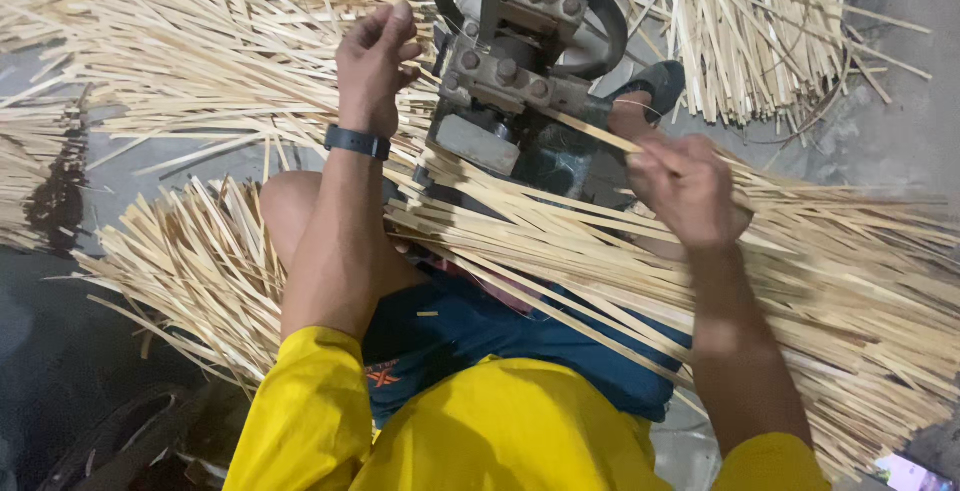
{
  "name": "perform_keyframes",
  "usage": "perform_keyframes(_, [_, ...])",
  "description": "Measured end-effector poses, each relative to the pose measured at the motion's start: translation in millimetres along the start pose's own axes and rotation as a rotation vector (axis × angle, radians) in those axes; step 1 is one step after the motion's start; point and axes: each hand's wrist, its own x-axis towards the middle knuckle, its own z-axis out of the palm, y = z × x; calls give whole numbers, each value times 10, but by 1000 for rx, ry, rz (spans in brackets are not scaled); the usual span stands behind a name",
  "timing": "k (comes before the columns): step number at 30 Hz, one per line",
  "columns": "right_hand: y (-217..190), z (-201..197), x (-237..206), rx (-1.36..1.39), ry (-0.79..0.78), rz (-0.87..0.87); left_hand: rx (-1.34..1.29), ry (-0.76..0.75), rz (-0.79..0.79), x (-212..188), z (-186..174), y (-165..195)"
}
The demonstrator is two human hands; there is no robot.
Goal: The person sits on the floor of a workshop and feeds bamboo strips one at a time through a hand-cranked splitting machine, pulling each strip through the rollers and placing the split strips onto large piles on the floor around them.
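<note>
Yellow sleeves (pixel 300 421) and blue shorts (pixel 480 336) fill the foreground, with a sheaf of bamboo strips (pixel 600 251) lying across the lap. Ahead, the right hand (pixel 685 186) pinches one thin strip (pixel 590 129) at a grey bolted metal machine (pixel 510 71) (black-wheeled); the left hand (pixel 375 61), wristband on, seems closed on strips beside it. More bamboo slivers (pixel 180 41) litter the grey floor (pixel 890 141).
</note>
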Motion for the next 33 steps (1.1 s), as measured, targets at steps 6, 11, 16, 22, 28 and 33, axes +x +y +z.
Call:
perform_keyframes(6, [-221,-86,137,76,-63,5,5,-45,-5,23,-45,11])
perform_keyframes(11, [-125,-163,56,-97,-166,225,-54,-47,18,80,-83,-32])
perform_keyframes(16, [72,76,-165,127,-480,249,-93,-44,8,100,-108,-66])
perform_keyframes(22, [348,199,-420,366,-415,249,-132,-31,21,114,-185,-30])
perform_keyframes(28, [584,-532,-410,206,-221,296,-244,120,72,154,-325,77])
perform_keyframes(33, [591,-744,-277,-35,-40,220,-284,105,18,142,-242,28])
